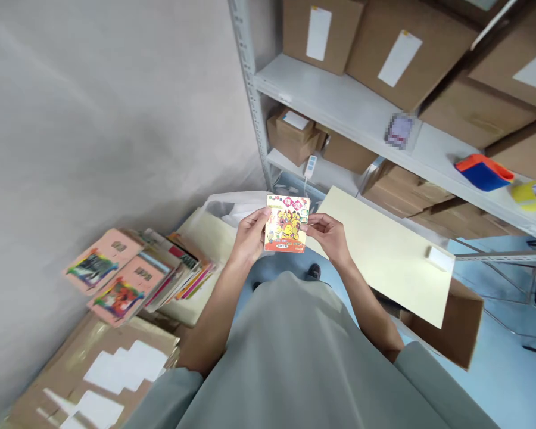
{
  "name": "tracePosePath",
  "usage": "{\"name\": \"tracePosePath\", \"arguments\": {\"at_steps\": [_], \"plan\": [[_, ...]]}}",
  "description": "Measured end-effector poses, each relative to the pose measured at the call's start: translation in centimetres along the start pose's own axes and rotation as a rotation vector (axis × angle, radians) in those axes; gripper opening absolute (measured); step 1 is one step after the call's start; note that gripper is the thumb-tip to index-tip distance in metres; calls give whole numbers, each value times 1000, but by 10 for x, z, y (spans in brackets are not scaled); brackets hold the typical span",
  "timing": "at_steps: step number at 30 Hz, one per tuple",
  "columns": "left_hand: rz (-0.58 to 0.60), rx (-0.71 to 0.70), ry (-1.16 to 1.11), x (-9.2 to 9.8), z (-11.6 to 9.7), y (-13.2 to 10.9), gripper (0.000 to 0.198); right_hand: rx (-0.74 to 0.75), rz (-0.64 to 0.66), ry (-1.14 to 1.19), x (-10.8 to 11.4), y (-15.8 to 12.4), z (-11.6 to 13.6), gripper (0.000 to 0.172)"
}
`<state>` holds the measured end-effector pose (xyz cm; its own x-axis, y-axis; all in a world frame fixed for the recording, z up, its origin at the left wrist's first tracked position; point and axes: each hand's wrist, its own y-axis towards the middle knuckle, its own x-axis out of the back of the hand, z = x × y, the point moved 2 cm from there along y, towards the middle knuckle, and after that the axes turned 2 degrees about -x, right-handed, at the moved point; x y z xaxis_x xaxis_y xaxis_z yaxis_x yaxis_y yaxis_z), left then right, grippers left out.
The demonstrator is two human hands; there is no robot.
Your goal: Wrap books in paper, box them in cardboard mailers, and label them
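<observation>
In front of my body I hold a small square picture book point(287, 224) with a red, white and yellow cartoon cover, facing up at me. My left hand point(250, 236) grips its left edge, with the thumb on the cover. On the opposite side, my right hand point(328, 233) pinches the right edge between thumb and fingers. The fingers behind the book are partly hidden. The cover looks closed, and the book is roughly upright in view.
Stacked books point(131, 280) stand at the left on a pale board, near a taped carton point(116, 357). A cream board point(384, 250) lies at the right over an open cardboard box point(451, 322). Metal shelves point(321, 80) ahead carry cartons, tape rolls point(485, 171) and a power strip point(310, 167).
</observation>
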<state>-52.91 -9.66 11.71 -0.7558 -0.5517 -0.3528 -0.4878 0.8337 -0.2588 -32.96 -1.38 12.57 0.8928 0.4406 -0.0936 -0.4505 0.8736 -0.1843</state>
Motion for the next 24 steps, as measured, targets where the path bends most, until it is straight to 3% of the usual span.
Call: {"name": "tracePosePath", "arguments": {"at_steps": [8, 13, 18, 21, 24], "plan": [[192, 120, 26, -154, 64, 21, 67, -27, -154, 44, 168, 13, -8, 55], [337, 243, 168, -219, 97, 23, 68, -55, -279, 61, 253, 10, -18, 53], [335, 208, 239, -259, 120, 21, 72, -72, -346, 103, 296, 12, -35, 60], [332, 180, 264, -272, 127, 22, 75, -48, -412, 67, 304, 13, -39, 66], [339, 122, 323, -278, 132, 27, 73, 62, -514, -79, 304, 7, -30, 52]]}}
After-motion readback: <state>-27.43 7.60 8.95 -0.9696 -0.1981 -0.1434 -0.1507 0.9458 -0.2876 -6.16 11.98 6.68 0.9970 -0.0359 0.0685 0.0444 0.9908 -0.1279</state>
